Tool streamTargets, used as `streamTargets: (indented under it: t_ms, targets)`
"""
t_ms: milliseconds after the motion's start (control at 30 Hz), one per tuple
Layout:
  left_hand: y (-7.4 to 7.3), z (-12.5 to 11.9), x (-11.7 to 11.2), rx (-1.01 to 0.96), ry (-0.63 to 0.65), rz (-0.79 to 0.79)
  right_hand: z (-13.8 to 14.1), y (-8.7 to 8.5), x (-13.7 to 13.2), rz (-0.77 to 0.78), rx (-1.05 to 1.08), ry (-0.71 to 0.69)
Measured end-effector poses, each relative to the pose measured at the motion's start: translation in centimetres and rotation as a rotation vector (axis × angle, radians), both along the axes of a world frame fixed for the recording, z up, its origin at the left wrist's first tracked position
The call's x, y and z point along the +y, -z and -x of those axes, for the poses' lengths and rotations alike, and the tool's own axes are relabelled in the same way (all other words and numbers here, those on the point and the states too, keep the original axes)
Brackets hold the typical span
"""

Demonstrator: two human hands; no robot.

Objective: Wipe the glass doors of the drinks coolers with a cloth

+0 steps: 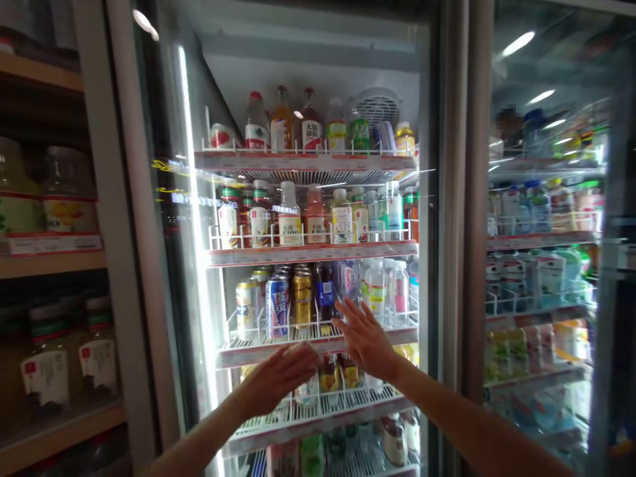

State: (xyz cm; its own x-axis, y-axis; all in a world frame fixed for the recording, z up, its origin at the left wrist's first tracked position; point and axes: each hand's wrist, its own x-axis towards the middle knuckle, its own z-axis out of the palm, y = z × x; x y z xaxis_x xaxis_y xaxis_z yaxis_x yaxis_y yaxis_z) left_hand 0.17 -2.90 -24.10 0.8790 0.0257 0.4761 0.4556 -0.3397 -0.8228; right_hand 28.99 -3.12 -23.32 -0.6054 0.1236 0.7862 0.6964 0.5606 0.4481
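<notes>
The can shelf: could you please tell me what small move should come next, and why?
Probably ease the right hand forward onto the blue-labelled bottle: both it and the left hand are open and empty at the shelf edge, and its fingers lie just below that bottle.

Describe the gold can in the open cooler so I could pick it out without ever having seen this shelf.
Look in the lit cooler with its door open, on the third wire shelf from the top. In its front row stands the gold can, between a blue can and a dark bottle. It is the only all-gold one there.
</notes>
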Motion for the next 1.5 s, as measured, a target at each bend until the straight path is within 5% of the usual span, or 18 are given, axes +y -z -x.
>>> streamTargets:
  t_ms: [67, 233, 300, 433, 500, 633, 767, 833, 1000, 1067, 1167, 1233, 1400, 1500]
  targets:
    - [-0.2, 0.7, -0.1, 0.088, -0.010, 0.015, -0.3, 0.2, -0.1, -0.006, -0.024, 0.010]
    - [-4.4, 2.0, 0.5, -0.653, -0.119, -0.087, -1.3, 0.9, -0.1, -0.025, -0.028, 0.048]
    - [-3.3, 1.3, 0.6, -0.540, -0.076, -0.063, -1.2, 1.2, -0.1, -0.017, -0.002, 0.053]
    - [-0.6, 0.6, 0.3, 0.036, 0.013, 0.017, -1.1, 1.6, -0.3, 0.011, 0.016, 0.051]
    - [-2.0, 1.2, 0.3, -0.109, -0.016, -0.017, -1.5, 1.8, -0.2, 0.025, -0.005, 0.053]
    - [-4.8, 0.9, 0.6, -0.703, -0.068, -0.102, -2.1, 2.5, 0.1, 0.031, -0.013, 0.054]
    - [-2.1, -1.3, 0.7, -0.223, 0.024, 0.008, -2.1, 2.6, 0.0, 0.017, 0.011, 0.059]
    - [-2.3, -1.5, 0.8, -0.098, 0.029, 0.021, -2.5, 2.3, -0.1, 0.010, -0.014, 0.069]
    - [-8.0, -0.9, 1.5, -0.723, -0.070, -0.162, -4.2, 2.1, -0.5, 0.004, -0.028, 0.128]
    - [-7.5, -2.2, 1.7, -0.689, -0.032, -0.149, -4.7, 2.4, -0.6, 0.018, -0.010, 0.154]
    - [-4.1, -4.5, 1.8, -0.208, 0.058, -0.025, -5.3, 2.7, -0.7, 0.042, -0.012, 0.171]
    - [-3.5, -5.3, 1.9, -0.059, 0.085, 0.016, -5.9, 2.6, -0.8, 0.047, -0.012, 0.188]
    - [-8.8, -6.6, 2.2, -0.682, 0.032, -0.020, -7.7, 2.6, -1.4, 0.052, 0.061, 0.258]
    - [-7.3, -9.7, 2.5, -0.596, 0.087, 0.027, -8.4, 3.1, -1.7, 0.084, 0.081, 0.274]
